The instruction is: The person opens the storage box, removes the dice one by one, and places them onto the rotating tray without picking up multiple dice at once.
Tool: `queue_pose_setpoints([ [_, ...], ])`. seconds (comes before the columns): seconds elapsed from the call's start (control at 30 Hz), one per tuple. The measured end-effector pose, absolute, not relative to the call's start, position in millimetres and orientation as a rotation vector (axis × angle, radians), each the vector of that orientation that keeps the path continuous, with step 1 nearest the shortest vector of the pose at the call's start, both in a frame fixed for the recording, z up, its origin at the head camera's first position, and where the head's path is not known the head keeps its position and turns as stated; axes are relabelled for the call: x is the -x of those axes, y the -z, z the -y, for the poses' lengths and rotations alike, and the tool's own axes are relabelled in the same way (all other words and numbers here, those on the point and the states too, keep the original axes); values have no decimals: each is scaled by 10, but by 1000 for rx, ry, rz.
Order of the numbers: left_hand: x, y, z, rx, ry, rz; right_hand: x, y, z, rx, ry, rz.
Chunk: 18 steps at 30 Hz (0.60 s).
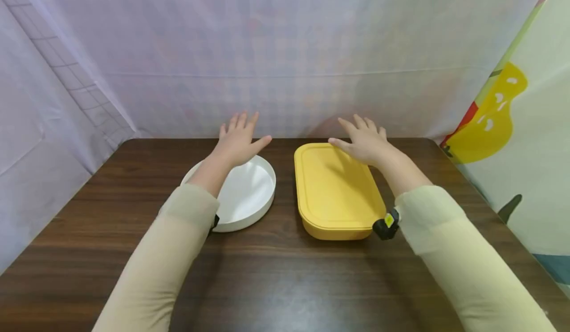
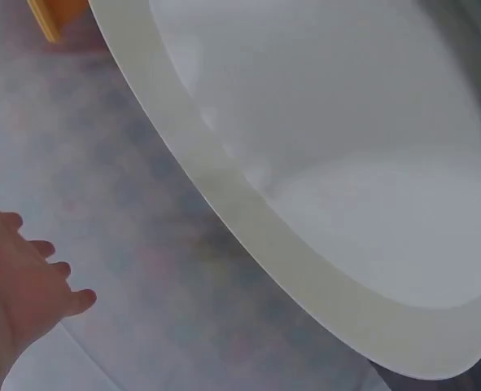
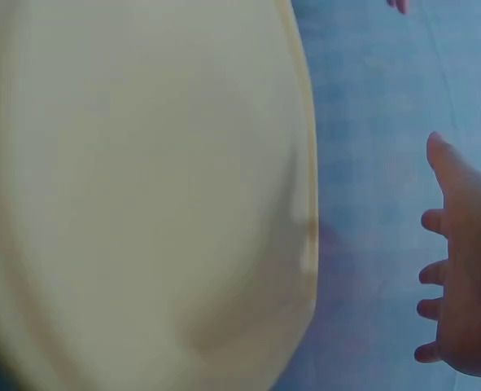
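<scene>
My left hand (image 1: 237, 143) hovers over the far side of a round white dish (image 1: 249, 193), its fingers spread and holding nothing. The low wall of that dish (image 2: 224, 195) fills much of the left wrist view. Over the far right corner of a yellow lidded box (image 1: 334, 188) is my right hand (image 1: 366, 144), also with spread fingers and nothing in it. The lid appears seated on the box, so whatever is inside is hidden. In the right wrist view the pale lid (image 3: 159, 179) takes up the left half, apart from the hand (image 3: 472, 261).
Both containers stand side by side on a dark wooden table (image 1: 276, 282), with a narrow gap between them. A pale checked curtain (image 1: 285, 65) hangs behind the table's far edge. At the right is a white cloth (image 1: 534, 173) with a yellow print.
</scene>
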<state>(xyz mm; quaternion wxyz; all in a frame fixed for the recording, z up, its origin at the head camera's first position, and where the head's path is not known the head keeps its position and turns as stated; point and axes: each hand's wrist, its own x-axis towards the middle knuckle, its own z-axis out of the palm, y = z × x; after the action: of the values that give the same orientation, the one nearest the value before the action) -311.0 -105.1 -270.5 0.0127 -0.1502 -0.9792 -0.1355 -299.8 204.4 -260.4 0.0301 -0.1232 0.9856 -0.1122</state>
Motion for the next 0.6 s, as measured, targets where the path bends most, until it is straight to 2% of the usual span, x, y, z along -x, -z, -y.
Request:
queue_pose_setpoints([
  [0.6,2676,2840,1024,714,866,2824,2524,2734,-2192,615,525,-3188],
])
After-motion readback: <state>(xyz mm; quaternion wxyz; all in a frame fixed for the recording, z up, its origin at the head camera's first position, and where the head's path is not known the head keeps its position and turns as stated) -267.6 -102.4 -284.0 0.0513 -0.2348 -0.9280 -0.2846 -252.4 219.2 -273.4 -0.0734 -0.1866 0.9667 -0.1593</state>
